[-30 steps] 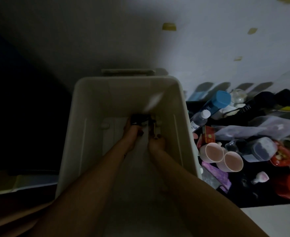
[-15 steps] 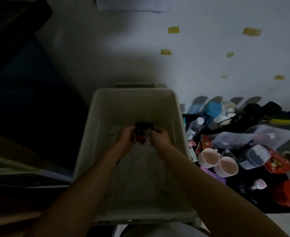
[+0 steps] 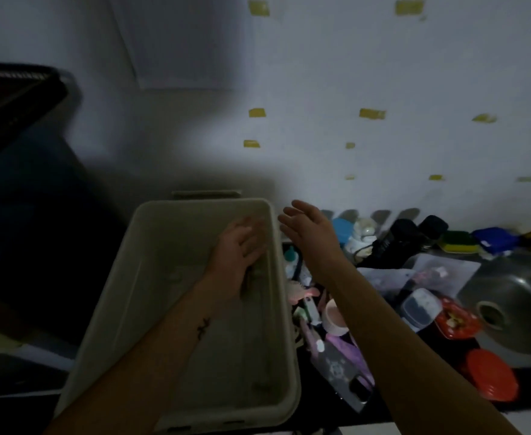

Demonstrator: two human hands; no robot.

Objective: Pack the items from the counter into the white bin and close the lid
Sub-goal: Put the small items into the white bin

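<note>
You have the white bin [image 3: 145,246] standing open in the lower centre of the frame, pushed right up beside the crowded counter, which keeps each carry short. Your left hand [image 3: 239,249] is down inside it against the right-hand wall, fingers loosely stretched and apart. It seems to grip nothing, though the dim light and a dark shape under the palm make that hard to confirm. Held low there, it looks placed to steady the bin or settle what lies on its floor. Your right hand [image 3: 308,227] is raised just past the bin's upper right corner, palm spread, fingers apart and empty, which reads as a reach toward the next item. Most of the task's things are not yet packed: the blue-capped bottle [image 3: 342,229] and black bottles [image 3: 395,240] stand in the right centre against the wall, and the pink cup [image 3: 334,317], purple packet [image 3: 345,353] and clear container [image 3: 419,309] lie lower right, near the sink [image 3: 515,293]. So the packing looks barely begun. A pale edge [image 3: 206,194] shows behind the bin's far rim; whether it is the lid cannot be told.
</note>
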